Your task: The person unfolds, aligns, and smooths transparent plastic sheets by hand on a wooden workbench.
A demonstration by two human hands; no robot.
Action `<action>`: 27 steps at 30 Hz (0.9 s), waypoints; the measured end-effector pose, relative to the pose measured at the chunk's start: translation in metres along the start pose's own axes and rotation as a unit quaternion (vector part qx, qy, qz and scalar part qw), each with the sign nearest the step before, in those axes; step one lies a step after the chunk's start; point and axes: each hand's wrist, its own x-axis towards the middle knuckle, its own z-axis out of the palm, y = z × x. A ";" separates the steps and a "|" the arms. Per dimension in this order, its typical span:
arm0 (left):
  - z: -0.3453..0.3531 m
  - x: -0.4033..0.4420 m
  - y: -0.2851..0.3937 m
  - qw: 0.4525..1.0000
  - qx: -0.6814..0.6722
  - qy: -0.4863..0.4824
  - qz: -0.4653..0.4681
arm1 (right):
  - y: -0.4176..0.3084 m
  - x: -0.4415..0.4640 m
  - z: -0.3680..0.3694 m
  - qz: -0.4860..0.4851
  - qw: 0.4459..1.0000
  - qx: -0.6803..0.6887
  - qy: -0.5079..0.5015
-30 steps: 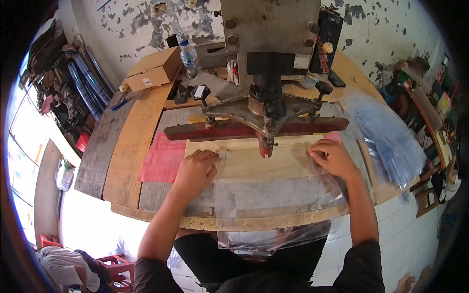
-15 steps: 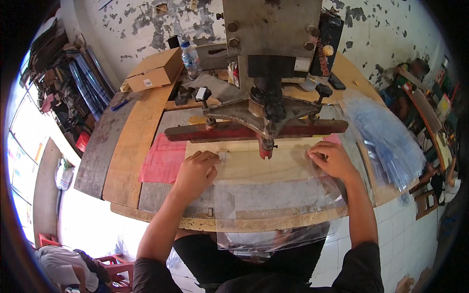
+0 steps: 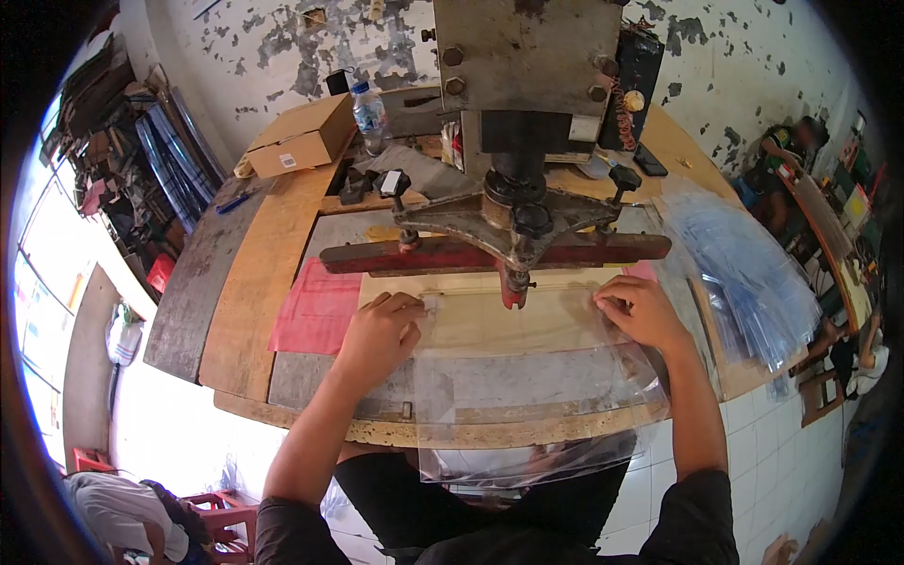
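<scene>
A clear plastic sheet [image 3: 537, 386] lies over the machine bed and hangs past the table's front edge. My left hand [image 3: 384, 325] pinches its left edge near the far corner, fingers curled. At the right edge, my right hand [image 3: 636, 309] holds the same sheet between thumb and fingers. Beneath the sheet's far part is a yellowish sheet [image 3: 391, 282] on top of a pink-red one [image 3: 306, 311]. Just beyond both hands, the long bar [image 3: 574, 252] of the press [image 3: 527, 56] stands raised above the bed.
A stack of clear plastic pieces [image 3: 744, 273] lies at the table's right. Towards the back are a cardboard box [image 3: 299, 137], a water bottle [image 3: 369, 115] and a phone [image 3: 649, 158]. Other people sit at far right and lower left [image 3: 122, 513].
Both hands keep their hold on the sheet with hardly any movement. The view has shifted very slightly. The person at far right has changed posture.
</scene>
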 end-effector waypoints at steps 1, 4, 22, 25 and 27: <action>0.000 0.000 0.000 1.000 0.000 0.000 0.000 | -0.001 0.000 -0.001 0.004 1.000 -0.003 -0.003; 0.000 0.000 0.001 1.000 0.001 0.001 -0.007 | 0.000 0.001 0.000 0.001 1.000 -0.006 -0.004; -0.001 -0.001 0.002 1.000 -0.005 -0.008 -0.015 | 0.002 -0.002 0.002 0.014 1.000 0.016 0.002; 0.000 0.000 0.001 1.000 -0.005 -0.006 -0.015 | 0.002 -0.001 0.001 0.013 1.000 0.016 0.001; 0.001 -0.001 0.001 1.000 -0.009 0.001 -0.009 | 0.003 -0.001 0.002 0.009 1.000 0.013 0.001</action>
